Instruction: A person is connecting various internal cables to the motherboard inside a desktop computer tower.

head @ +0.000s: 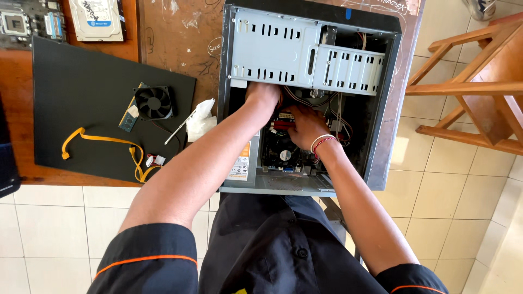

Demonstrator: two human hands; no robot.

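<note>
An open desktop computer case (381,158) lies on a wooden table, its side off. Both my hands reach inside it. My left hand (262,93) is tucked under the grey metal drive cage (305,54), with its fingers hidden behind the cage. My right hand (304,124) rests on the motherboard near a red and white connector (284,116) and a bundle of wires (340,122); I cannot tell what its fingers grip. A round cooler fan (280,154) sits just below my right hand. The power supply (239,166) lies under my left forearm.
A black panel (81,98) on the table carries a small black fan (154,102), a memory stick (128,115), a yellow flat cable (103,139), a screwdriver and a white cloth (200,121). A hard drive (97,19) and circuit board (24,22) lie behind. Wooden stool (474,87) at right.
</note>
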